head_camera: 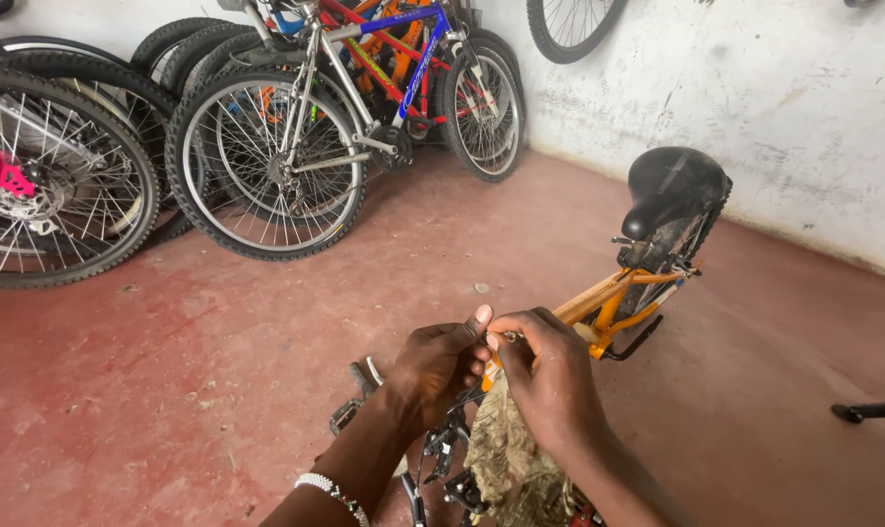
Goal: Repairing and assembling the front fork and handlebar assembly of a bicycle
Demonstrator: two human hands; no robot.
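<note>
Orange-framed small bicycle (608, 303) with black saddle runs toward two o'clock from the person's left hand (438, 366) and right hand (545, 376), both pinching a small, unidentifiable part (491, 339) over its near end.

We're wearing a white beaded bracelet (331, 491) on the left wrist, both forearms are showing bare, no sleeves or gloves.

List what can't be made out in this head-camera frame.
- The small part pinched between the left hand and right hand: too small, covered by fingertips.
- The orange bicycle front end: hidden behind both hands and a mottled cloth, cut by the bottom edge.
- Black bar: cut by the right edge.
</note>
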